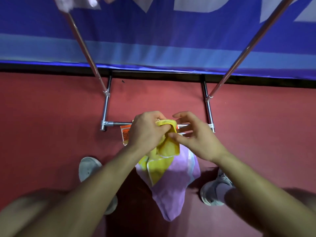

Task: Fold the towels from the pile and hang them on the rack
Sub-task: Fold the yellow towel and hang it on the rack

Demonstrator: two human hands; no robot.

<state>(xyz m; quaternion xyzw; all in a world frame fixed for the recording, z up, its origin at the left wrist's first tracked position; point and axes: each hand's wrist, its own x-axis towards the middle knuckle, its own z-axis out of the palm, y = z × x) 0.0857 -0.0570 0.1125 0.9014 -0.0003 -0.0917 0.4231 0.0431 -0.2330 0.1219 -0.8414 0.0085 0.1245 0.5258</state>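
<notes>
- Head view: a yellow towel is being held up at centre frame, above a red floor.
- The towel's top edge is being gripped by the left hand, with the fingers curled round the bunched fold.
- The same towel is being pinched at 3 o'clock of that fold by the right hand, thumb on the front and lower fingers behind; the forefinger is being kept straight and apart from the cloth.
- A lilac towel is being seen hanging under the yellow one, towards 6 o'clock; what is carrying it cannot be told.
- A chrome rack is being looked down on, with its base frame at 12 o'clock of the hands and two poles running out to 11 and 1 o'clock.
- An orange-and-white towel is being carried on the rack's low rail, just at 9 o'clock of the left hand.
- A pale pink towel is being shown blurred at 11 o'clock, at the left pole's top.
- A blue banner is being shown across 12 o'clock.
- Two grey shoes are being shown at 7 and 5 o'clock.
</notes>
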